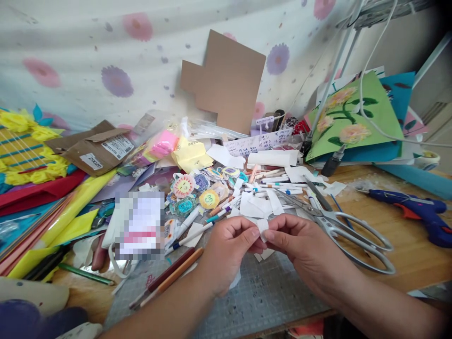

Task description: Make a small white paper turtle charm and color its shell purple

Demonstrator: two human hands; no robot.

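Above the grey cutting mat (pixel 257 299): one small white paper piece (pixel 262 226), held in two bare hands. Left hand (pixel 229 247): thumb and fingers pinched on the piece's left edge. Right hand (pixel 300 240): thumb and fingers pinched likewise on its right edge. Position of piece: between the two sets of fingertips, which stand close together; its upper part shows above the pinch. Just beyond the fingers: loose white paper scraps (pixel 257 205), several marker pens (pixel 221 214). Right of the hands: one pair of silver-handled scissors (pixel 339 230), blades pointing away; farther right, on the wooden surface (pixel 411 266), one blue glue gun (pixel 413 201), orange-red trigger. Left: two pencils (pixel 178 271), side by side; behind them, round paper flower cut-outs (pixel 183 186), one brown cardboard box (pixel 90 157), labelled
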